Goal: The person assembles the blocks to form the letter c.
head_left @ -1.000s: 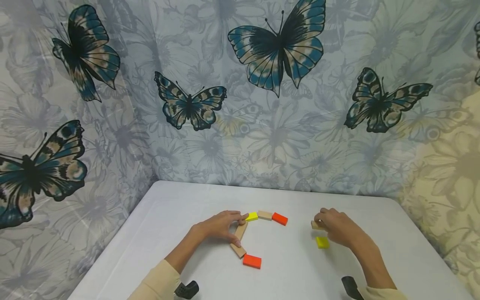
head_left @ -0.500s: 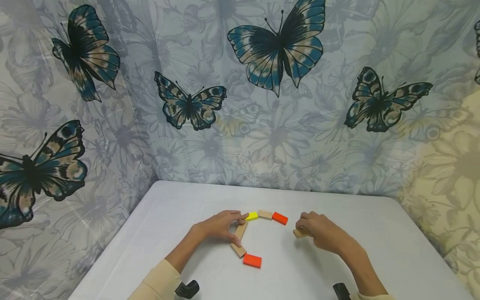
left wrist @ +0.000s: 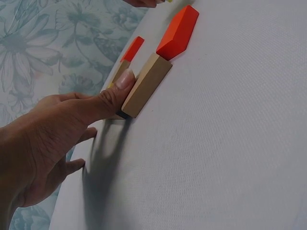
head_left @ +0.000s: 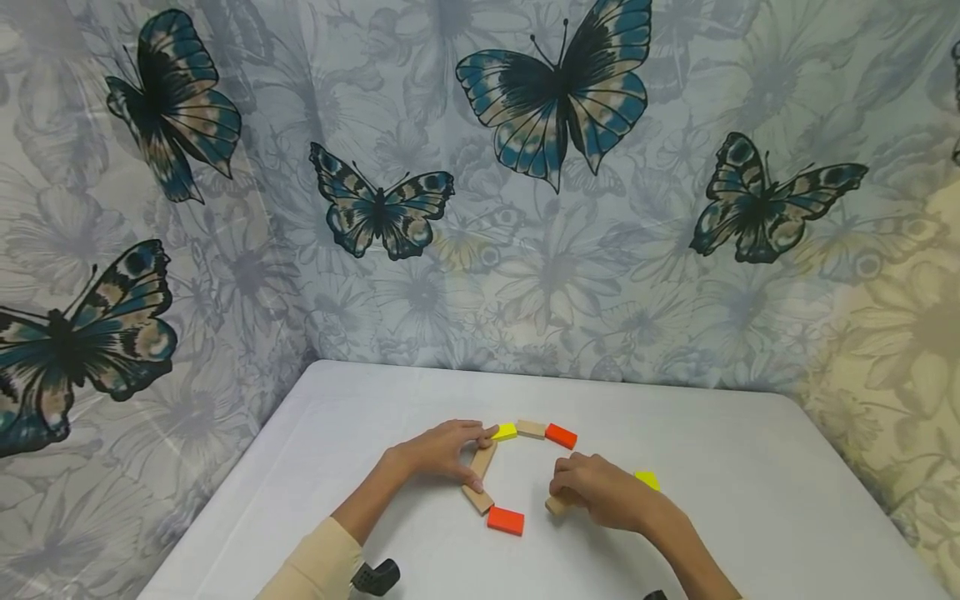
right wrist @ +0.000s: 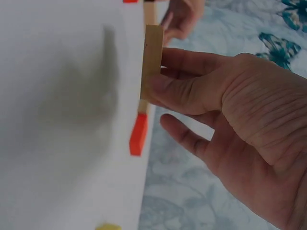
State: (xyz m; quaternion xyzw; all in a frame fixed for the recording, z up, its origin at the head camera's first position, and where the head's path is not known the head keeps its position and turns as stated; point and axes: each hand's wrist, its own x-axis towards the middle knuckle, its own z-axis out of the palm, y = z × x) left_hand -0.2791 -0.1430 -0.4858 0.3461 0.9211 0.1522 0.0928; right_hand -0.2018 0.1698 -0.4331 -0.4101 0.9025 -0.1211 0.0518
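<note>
My left hand (head_left: 441,451) steadies the left side of a curved row of blocks, thumb and fingers spanning a plain wooden block (head_left: 483,458). In the left wrist view, its thumb presses beside another wooden block (left wrist: 147,86), which meets a red block (left wrist: 178,33). A yellow block (head_left: 507,431), a wooden block (head_left: 531,429) and a red block (head_left: 561,436) continue the row at the back. Between thumb and fingers, my right hand (head_left: 603,492) pinches a wooden block (right wrist: 152,57). In the right wrist view this block is raised off the white surface, right of the near red block (head_left: 506,521).
A loose yellow block (head_left: 647,480) lies on the white table (head_left: 720,450), behind the right forearm. Butterfly-printed cloth (head_left: 555,317) hangs along the table's back and left side. A black device (head_left: 377,577) sits by the left sleeve (head_left: 315,562).
My right hand has carried the wooden block leftward and nearer, from beside the loose yellow block to the row's open side. The left hand has stayed in place.
</note>
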